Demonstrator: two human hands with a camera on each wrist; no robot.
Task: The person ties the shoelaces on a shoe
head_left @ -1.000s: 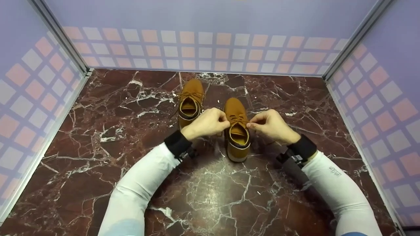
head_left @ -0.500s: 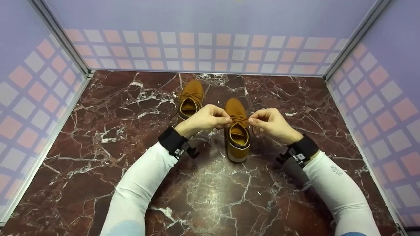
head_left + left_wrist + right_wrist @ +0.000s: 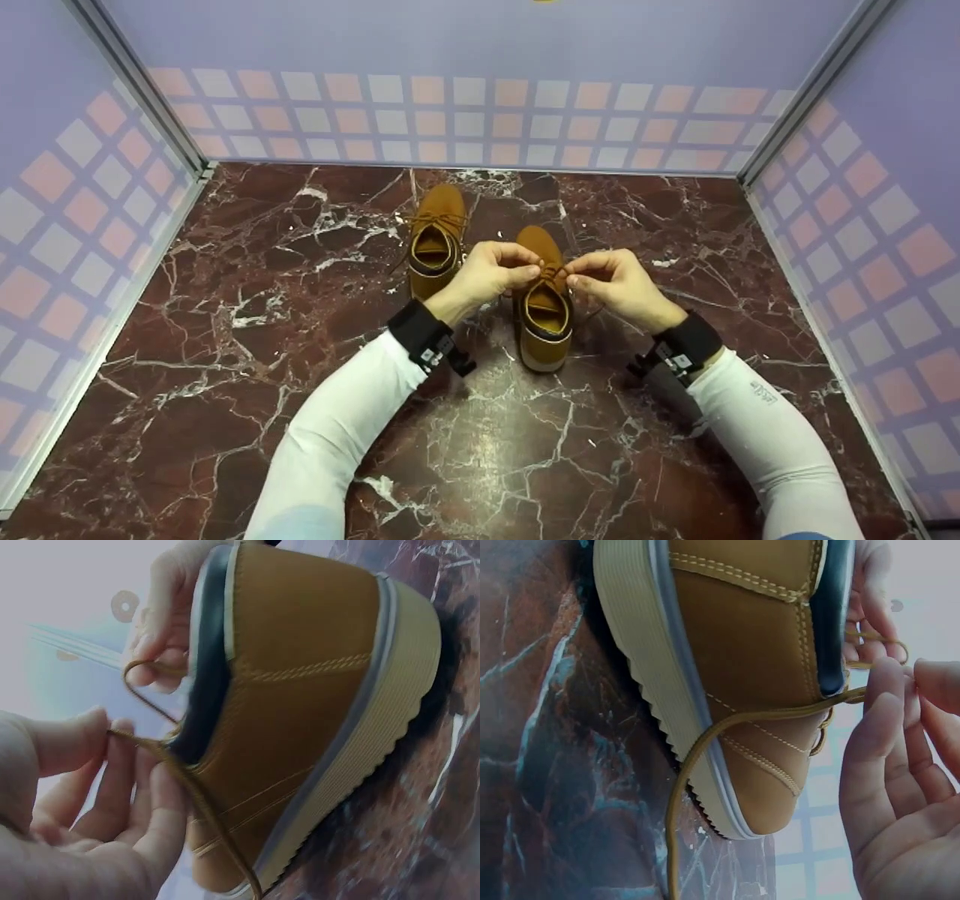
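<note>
A tan lace-up shoe (image 3: 535, 238) stands upright on the floor, its toe pointing away from me. My left hand (image 3: 484, 276) pinches a brown shoelace (image 3: 201, 799) between thumb and fingertips, just over the shoe's lacing. From the other side my right hand (image 3: 622, 285) pinches lace too, fingertips close to the left ones. One lace end (image 3: 780, 713) hangs down the shoe's outer side in the right wrist view. A small loop of lace bends near the fingers in both wrist views. The fingers partly cover the knot area.
A matching tan shoe (image 3: 441, 201), its laces in a bow, stands left and slightly farther back, partly behind my left hand. The dark red marbled floor (image 3: 480, 450) is bounded by lilac panels (image 3: 480, 37) with pink and white squares at the back and sides.
My left hand has moved right, over the shoe's lacing, and the fingertips of both hands are nearer each other. The right hand shifted slightly. Both shoes stayed in place.
</note>
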